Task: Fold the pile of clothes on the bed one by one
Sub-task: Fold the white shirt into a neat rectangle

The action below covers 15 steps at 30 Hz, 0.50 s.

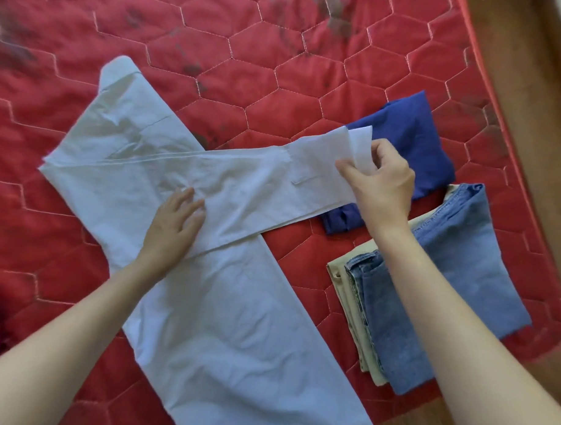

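A pale blue long-sleeved shirt (212, 310) lies lengthwise on the red quilted bed (268, 85), its collar at the far left. One sleeve (256, 184) stretches across the shirt toward the right. My right hand (380, 189) pinches the sleeve's cuff and holds it a little above the bed. My left hand (174, 225) lies flat with straight fingers, pressing on the shirt where the sleeve crosses it.
To the right lie folded clothes: a dark blue garment (410, 144) partly under the cuff, and blue jeans (450, 286) stacked on a beige garment (349, 305). The bed's right edge meets a wooden floor (530, 108).
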Motion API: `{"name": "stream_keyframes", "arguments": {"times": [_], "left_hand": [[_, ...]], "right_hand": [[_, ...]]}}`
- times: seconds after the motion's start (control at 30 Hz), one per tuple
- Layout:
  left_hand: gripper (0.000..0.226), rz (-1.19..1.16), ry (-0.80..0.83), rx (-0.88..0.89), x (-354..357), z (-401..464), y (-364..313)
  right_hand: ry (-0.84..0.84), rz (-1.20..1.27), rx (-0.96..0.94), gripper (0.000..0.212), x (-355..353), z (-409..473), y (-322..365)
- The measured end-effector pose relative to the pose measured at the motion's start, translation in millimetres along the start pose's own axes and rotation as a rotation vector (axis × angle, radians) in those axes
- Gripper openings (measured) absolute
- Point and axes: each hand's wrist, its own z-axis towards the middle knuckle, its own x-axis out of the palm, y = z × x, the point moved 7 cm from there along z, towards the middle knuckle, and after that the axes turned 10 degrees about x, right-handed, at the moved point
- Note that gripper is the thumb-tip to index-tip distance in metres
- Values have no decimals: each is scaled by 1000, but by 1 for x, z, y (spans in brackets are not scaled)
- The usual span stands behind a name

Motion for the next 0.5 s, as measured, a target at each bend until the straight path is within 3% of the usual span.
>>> {"name": "stream_keyframes", "arguments": {"times": [0.07, 0.17, 0.27, 0.37, 0.43, 0.5], "left_hand": [[40, -365, 61, -204, -10, 1, 2], [70, -753, 259, -432, -17, -7, -1], [63, -678, 446, -519, -15, -34, 6], [32, -467, 357, -528, -4, -69, 30], [27, -342, 254, -459, -1, -91, 41], [14, -244, 178, -404, 0, -114, 43]], "right_hand": [[72, -26, -116, 16, 20, -61, 29], [227, -124, -250, 12, 73, -159, 46], [532, -238, -273, 24, 131, -234, 33], [842, -286, -205, 50, 166, -273, 9], [779, -147, -129, 40, 159, -266, 5], [562, -120, -119, 27, 144, -239, 2]]}}
